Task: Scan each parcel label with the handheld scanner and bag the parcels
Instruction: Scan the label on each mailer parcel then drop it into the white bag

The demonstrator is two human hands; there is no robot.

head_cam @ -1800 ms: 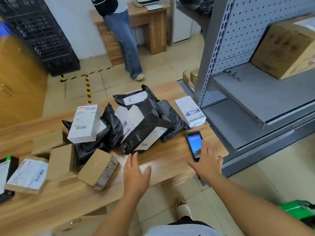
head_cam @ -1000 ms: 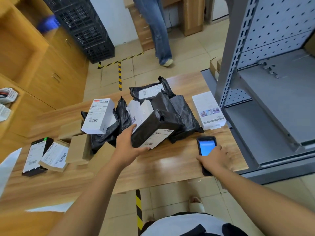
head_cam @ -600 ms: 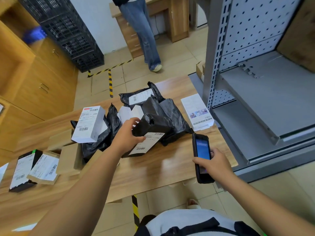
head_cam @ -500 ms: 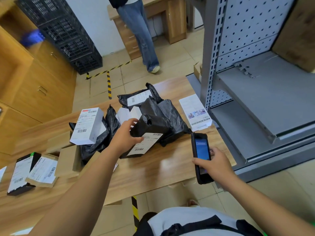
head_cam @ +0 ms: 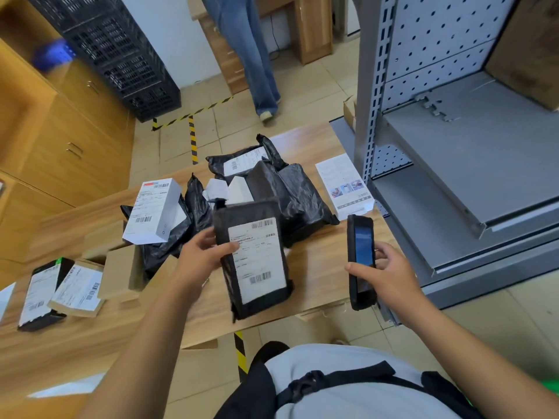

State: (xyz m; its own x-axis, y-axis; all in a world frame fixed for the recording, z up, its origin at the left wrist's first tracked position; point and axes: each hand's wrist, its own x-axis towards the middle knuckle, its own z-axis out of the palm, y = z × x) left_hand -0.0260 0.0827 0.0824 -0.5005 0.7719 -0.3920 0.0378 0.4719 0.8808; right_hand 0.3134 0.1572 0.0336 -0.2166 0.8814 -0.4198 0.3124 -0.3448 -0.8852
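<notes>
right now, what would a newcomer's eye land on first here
First, the black parcel in the middle, gripped by the left hand with its white label facing up over the near edge of the wooden table. Just to its right, the right hand holds the handheld scanner, screen lit. Behind them, a heap of black bags and white boxes crowds the table's far side.

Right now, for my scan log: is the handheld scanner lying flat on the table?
No, the right hand grips the scanner with fingers curled round it, held up beside the black parcel in the left hand.
</notes>
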